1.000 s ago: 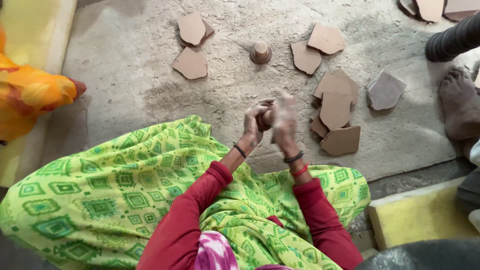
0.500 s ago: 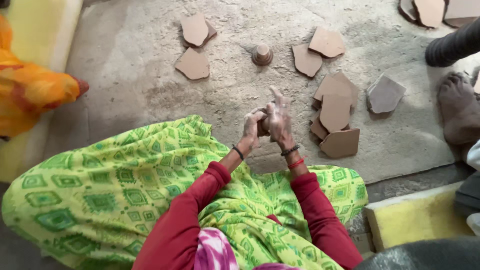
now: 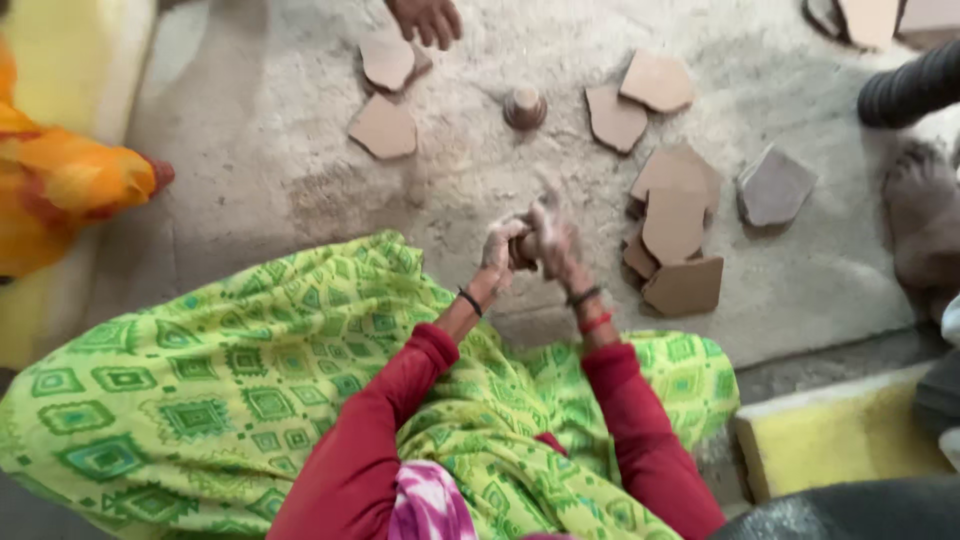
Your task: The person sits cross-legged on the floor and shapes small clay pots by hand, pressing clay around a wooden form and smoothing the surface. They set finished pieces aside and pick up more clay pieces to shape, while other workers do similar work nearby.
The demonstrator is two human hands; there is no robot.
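My left hand [image 3: 500, 252] and my right hand [image 3: 556, 243] are pressed together around a small brown lump of clay [image 3: 524, 250], just above my knees, which are covered in green patterned cloth [image 3: 250, 390]. Both hands are dusty and blurred by motion. The lump is mostly hidden between the palms. A small finished clay cup [image 3: 524, 107] stands upside down on the sandy ground ahead of my hands. Flat brown clay shards [image 3: 676, 225] lie stacked to the right of my hands.
More flat clay pieces lie at the upper left [image 3: 383, 127] and upper middle [image 3: 640, 95]. Another person's hand [image 3: 428, 18] reaches in at the top. Another person's foot [image 3: 922, 225] rests at the right. Orange cloth [image 3: 60, 195] sits left; a yellow block [image 3: 840, 435] lower right.
My palms have kept rubbing against each other around the clay. Another person's hand has come into view at the top edge near the upper left pieces.
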